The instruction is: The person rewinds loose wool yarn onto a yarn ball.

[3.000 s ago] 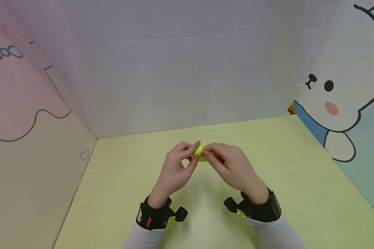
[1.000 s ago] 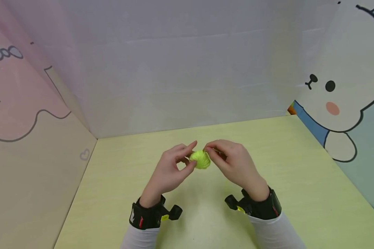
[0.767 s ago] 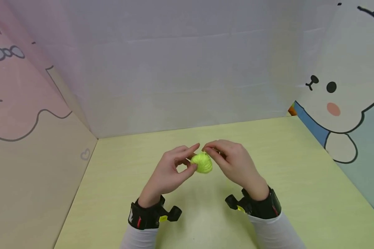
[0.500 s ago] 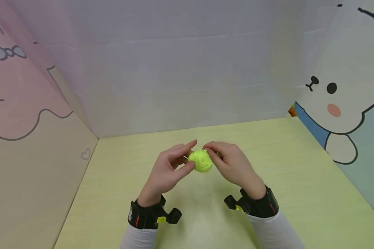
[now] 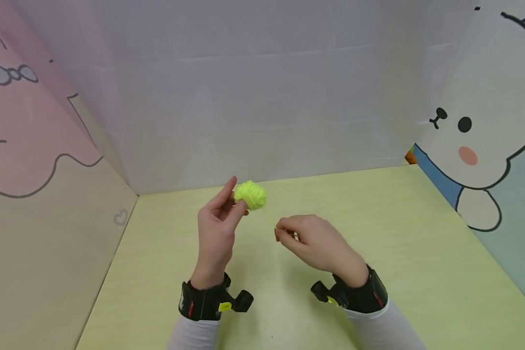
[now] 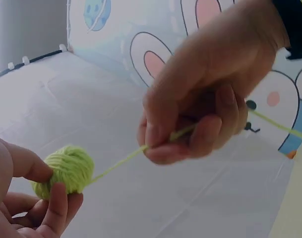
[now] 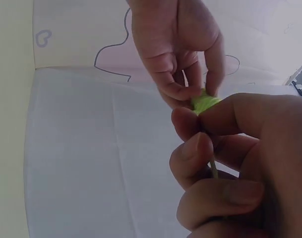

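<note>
A small neon yellow-green ball of yarn (image 5: 251, 195) is held in my left hand (image 5: 216, 233), pinched between thumb and fingers above the table. Lower and to the right, my right hand (image 5: 317, 243) pinches the yarn's loose strand. In the left wrist view the strand (image 6: 118, 164) runs taut from the yarn ball (image 6: 69, 171) to the right fingertips, passes through the curled fingers and trails off to the right. The right wrist view shows the ball (image 7: 205, 102) partly hidden behind the right hand's fingers (image 7: 190, 153).
Beneath the hands lies a pale yellow table (image 5: 376, 233). A white sheet (image 5: 262, 97) hangs along its back edge. Cartoon-printed panels stand at the left (image 5: 48, 233) and right. Each wrist wears a black strap (image 5: 203, 301) with a small camera.
My left hand has carried the yarn ball up and to the left. My right hand has dropped slightly, so the hands, close together before, are now apart with the strand stretched between them.
</note>
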The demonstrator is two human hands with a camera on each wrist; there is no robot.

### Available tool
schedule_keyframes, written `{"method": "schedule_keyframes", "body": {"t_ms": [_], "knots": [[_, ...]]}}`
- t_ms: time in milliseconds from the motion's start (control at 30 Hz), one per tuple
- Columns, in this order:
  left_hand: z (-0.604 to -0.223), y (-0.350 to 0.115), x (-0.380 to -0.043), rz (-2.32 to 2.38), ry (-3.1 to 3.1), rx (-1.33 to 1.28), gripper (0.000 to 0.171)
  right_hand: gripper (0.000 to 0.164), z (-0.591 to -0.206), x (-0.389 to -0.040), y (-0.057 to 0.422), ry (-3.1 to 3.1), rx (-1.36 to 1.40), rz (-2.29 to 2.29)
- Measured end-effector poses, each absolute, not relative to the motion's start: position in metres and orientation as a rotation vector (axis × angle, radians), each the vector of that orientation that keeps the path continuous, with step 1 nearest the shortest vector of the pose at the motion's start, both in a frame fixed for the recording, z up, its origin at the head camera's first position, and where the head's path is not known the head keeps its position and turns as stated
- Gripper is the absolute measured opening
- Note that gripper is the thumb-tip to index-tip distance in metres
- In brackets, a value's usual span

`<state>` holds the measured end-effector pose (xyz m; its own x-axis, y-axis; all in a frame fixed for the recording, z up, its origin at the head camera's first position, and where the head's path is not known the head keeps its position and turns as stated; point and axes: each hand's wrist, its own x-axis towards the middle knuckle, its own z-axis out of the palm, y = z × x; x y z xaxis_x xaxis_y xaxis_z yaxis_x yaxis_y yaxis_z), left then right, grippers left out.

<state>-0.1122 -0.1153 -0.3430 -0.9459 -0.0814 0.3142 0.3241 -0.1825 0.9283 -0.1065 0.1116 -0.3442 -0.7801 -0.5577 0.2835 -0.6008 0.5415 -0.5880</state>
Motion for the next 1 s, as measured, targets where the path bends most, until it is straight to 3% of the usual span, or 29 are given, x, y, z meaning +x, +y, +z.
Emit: {"method": "schedule_keyframes", "body": {"t_ms": [200,467,1000], "knots": [[-0.349,-0.116,-0.118,-1.944,-1.94,-0.242,0.057,0.025,-0.341,-0.101,0.112,-2.628,1.033,1.042],[-0.357,-0.116,-0.123,-1.572,-2.192,-0.496,0.058,0.016,-0.339,-0.102,0.115,-2.502,0.977,1.056],[-0.35,-0.119,-0.115,-1.69,-2.408,-1.022,0.058,0.007,-0.342,-0.112,0.122,-2.368,0.849,1.027]]}}
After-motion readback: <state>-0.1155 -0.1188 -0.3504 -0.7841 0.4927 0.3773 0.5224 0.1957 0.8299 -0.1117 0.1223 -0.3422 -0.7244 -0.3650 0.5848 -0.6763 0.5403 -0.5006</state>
